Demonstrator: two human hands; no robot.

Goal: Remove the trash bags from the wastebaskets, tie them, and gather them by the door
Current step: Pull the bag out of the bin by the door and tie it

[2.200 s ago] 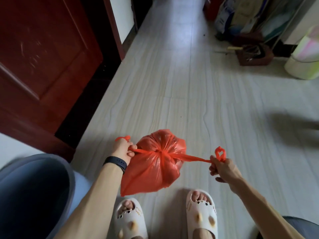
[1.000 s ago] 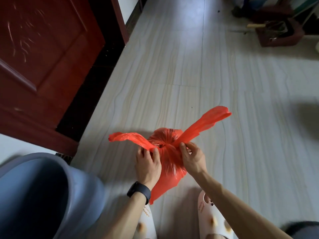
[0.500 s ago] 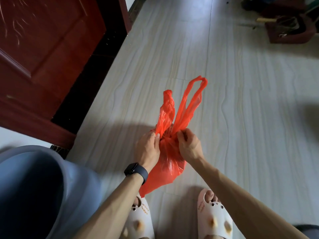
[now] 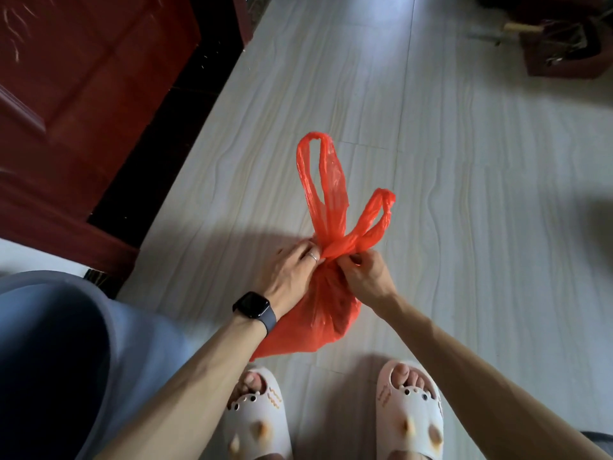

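Note:
An orange-red plastic trash bag point(image 4: 326, 310) hangs above the pale floor, just in front of my feet. Its neck is knotted, and two handle loops point(image 4: 326, 180) stick up and away from the knot. My left hand point(image 4: 292, 272), with a ring and a dark watch on the wrist, grips the bag's neck from the left. My right hand point(image 4: 366, 275) pinches the knot from the right. A blue-grey wastebasket point(image 4: 109, 330) stands at the lower left, its inside dark with no bag visible.
A dark red wooden door point(image 4: 83, 94) and its frame fill the upper left. A dark brown box with tools point(image 4: 564, 51) sits on the floor at the upper right. My feet in white slippers point(image 4: 409, 416) stand at the bottom.
Earlier the hands pulled the handles apart, tightening a knot, then came together at the neck. Since half a second ago the loops have spread, the right one drooping to the right.

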